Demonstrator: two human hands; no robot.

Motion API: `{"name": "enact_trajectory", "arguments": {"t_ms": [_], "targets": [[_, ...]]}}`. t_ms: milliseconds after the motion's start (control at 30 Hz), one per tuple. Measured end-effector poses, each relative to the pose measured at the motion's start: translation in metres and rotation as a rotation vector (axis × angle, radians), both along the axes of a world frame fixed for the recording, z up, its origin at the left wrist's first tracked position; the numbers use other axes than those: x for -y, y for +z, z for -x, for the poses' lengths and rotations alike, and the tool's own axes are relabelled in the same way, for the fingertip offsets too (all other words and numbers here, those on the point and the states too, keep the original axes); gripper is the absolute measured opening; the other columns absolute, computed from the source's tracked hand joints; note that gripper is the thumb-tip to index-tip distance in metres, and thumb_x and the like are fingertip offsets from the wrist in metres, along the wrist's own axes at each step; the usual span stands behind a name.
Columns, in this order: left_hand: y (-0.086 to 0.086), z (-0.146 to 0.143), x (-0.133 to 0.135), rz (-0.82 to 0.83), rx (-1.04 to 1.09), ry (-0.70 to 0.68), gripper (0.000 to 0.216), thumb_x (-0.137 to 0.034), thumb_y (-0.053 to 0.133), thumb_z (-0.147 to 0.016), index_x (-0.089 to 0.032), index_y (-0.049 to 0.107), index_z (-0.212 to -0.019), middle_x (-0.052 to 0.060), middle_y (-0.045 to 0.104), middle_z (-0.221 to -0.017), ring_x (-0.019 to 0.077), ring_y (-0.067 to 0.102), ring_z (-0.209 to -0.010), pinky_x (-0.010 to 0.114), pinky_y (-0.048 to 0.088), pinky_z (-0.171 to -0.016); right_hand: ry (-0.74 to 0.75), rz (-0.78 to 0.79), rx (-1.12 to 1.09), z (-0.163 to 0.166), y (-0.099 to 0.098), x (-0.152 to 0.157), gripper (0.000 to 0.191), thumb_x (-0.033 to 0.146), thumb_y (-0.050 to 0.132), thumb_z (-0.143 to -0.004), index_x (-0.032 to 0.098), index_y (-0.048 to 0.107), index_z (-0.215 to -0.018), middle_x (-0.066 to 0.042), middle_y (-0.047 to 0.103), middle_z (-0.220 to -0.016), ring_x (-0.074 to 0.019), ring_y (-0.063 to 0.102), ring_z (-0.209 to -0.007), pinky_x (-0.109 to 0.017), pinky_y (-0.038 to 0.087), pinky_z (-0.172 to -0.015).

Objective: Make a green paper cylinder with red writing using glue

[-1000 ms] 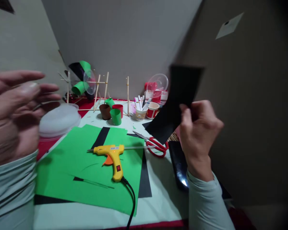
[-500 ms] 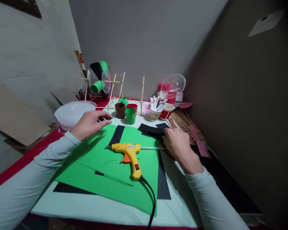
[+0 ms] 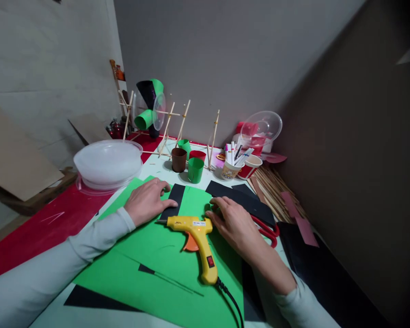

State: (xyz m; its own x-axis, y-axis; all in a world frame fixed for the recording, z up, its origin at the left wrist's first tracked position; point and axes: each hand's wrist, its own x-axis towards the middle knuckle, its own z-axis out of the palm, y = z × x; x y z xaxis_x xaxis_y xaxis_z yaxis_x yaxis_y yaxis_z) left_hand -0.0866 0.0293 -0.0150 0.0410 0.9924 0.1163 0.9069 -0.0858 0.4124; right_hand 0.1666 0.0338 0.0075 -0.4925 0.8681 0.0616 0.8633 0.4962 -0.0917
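My left hand (image 3: 146,201) rests low over the green sheet (image 3: 123,269). Its fingers are apart, and the thumb touches or hovers at a black strip (image 3: 173,200) lying on that sheet. A yellow glue gun (image 3: 205,250) with an orange trigger lies across the green sheet, nozzle to the left. Just behind its back end is my right hand (image 3: 234,223), fingers loosely curved and apart, with nothing visible in them. Beyond that hand lie black paper strips (image 3: 246,200), partly over red-handled scissors (image 3: 271,232).
Behind stand green (image 3: 195,170) and brown paper cups (image 3: 179,159), a tub of markers (image 3: 230,171) and stick frames (image 3: 214,136). Clear plastic lids (image 3: 107,161) are stacked at left. Wooden sticks (image 3: 276,189) lie at right. The gun's cord (image 3: 232,300) runs toward me.
My right hand has left the black strips and moved left, toward the glue gun's back end; the red scissor handles now show. My left hand has lowered to the black strip. The view has shifted.
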Motion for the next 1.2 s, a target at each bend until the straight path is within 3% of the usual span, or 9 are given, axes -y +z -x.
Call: {"name": "enact_trajectory", "arguments": {"t_ms": [200, 300, 400, 500, 667, 933, 1033, 1100, 1200], "targets": [[-0.001, 0.000, -0.001, 0.043, 0.002, 0.018, 0.025, -0.034, 0.072, -0.081, -0.019, 0.063, -0.100, 0.009, 0.066, -0.096, 0.0290, 0.063, -0.095, 0.039, 0.047, -0.082, 0.053, 0.150, -0.080, 0.004, 0.009, 0.037, 0.028, 0.044, 0.050, -0.103, 0.018, 0.061, -0.102, -0.005, 0.075, -0.080, -0.0238, 0.072, -0.069, -0.029, 0.039, -0.054], [-0.001, 0.002, -0.002, 0.058, 0.021, 0.012, 0.018, -0.029, 0.070, -0.082, -0.021, 0.061, -0.096, 0.007, 0.066, -0.096, 0.0270, 0.064, -0.094, 0.037, 0.046, -0.081, 0.105, 0.149, -0.076, 0.011, 0.003, 0.059, 0.052, 0.052, 0.061, -0.093, 0.012, 0.053, -0.126, -0.007, 0.075, -0.070, -0.0320, 0.073, -0.062, -0.031, 0.028, -0.049], [0.000, 0.003, -0.003, 0.057, 0.035, -0.005, 0.014, -0.027, 0.068, -0.082, -0.022, 0.061, -0.093, 0.007, 0.067, -0.096, 0.0259, 0.064, -0.093, 0.037, 0.046, -0.080, 0.143, 0.101, -0.109, 0.014, -0.006, 0.070, 0.072, 0.041, 0.061, -0.091, 0.006, 0.033, -0.148, -0.009, 0.077, -0.077, -0.0337, 0.073, -0.061, -0.032, 0.030, -0.050], [0.001, 0.004, -0.003, 0.047, 0.045, -0.020, 0.010, -0.026, 0.066, -0.082, -0.022, 0.061, -0.089, 0.006, 0.067, -0.094, 0.0258, 0.063, -0.091, 0.037, 0.045, -0.079, 0.175, 0.171, -0.177, 0.011, -0.008, 0.073, 0.066, 0.032, 0.051, -0.093, 0.007, 0.029, -0.150, -0.011, 0.077, -0.084, -0.0288, 0.070, -0.058, -0.032, 0.033, -0.049], [0.001, 0.007, -0.004, 0.028, 0.082, -0.034, 0.004, -0.023, 0.062, -0.079, -0.023, 0.063, -0.083, 0.003, 0.069, -0.085, 0.0237, 0.063, -0.083, 0.034, 0.045, -0.072, 0.087, 0.361, -0.436, -0.003, 0.014, 0.070, 0.051, 0.027, 0.051, -0.092, 0.019, 0.036, -0.141, 0.002, 0.067, -0.068, -0.0187, 0.064, -0.053, -0.025, 0.041, -0.047], [0.016, 0.003, 0.005, -0.014, 0.151, -0.103, 0.018, -0.031, 0.056, -0.088, -0.022, 0.071, -0.086, 0.005, 0.074, -0.096, 0.0238, 0.066, -0.091, 0.038, 0.047, -0.085, -0.177, 0.048, -0.931, -0.023, 0.035, 0.059, 0.046, 0.041, 0.065, -0.090, 0.027, 0.045, -0.128, -0.001, 0.069, -0.077, -0.0197, 0.068, -0.056, -0.027, 0.055, -0.043], [0.027, -0.005, 0.020, 0.069, 0.130, -0.280, 0.014, -0.038, 0.071, -0.082, -0.024, 0.074, -0.085, 0.001, 0.073, -0.091, 0.0225, 0.065, -0.090, 0.034, 0.047, -0.085, -0.217, -0.036, -1.021, -0.026, 0.036, 0.058, 0.047, 0.041, 0.071, -0.087, 0.028, 0.049, -0.127, -0.004, 0.070, -0.084, -0.0196, 0.068, -0.058, -0.027, 0.055, -0.041], [0.031, -0.011, 0.031, 0.141, 0.022, -0.431, 0.030, -0.042, 0.082, -0.075, -0.026, 0.074, -0.098, 0.002, 0.070, -0.096, 0.0251, 0.062, -0.095, 0.035, 0.047, -0.083, -0.223, -0.070, -1.056, -0.027, 0.036, 0.057, 0.047, 0.039, 0.072, -0.086, 0.028, 0.050, -0.126, -0.005, 0.070, -0.090, -0.0203, 0.069, -0.062, -0.027, 0.055, -0.042], [0.030, -0.017, 0.040, 0.207, -0.150, -0.480, 0.049, -0.044, 0.086, -0.070, -0.025, 0.068, -0.112, 0.005, 0.063, -0.103, 0.0281, 0.058, -0.097, 0.037, 0.046, -0.078, -0.225, -0.089, -1.068, -0.030, 0.036, 0.054, 0.047, 0.038, 0.072, -0.087, 0.030, 0.050, -0.127, -0.005, 0.068, -0.092, -0.0225, 0.069, -0.069, -0.029, 0.055, -0.044]]}}
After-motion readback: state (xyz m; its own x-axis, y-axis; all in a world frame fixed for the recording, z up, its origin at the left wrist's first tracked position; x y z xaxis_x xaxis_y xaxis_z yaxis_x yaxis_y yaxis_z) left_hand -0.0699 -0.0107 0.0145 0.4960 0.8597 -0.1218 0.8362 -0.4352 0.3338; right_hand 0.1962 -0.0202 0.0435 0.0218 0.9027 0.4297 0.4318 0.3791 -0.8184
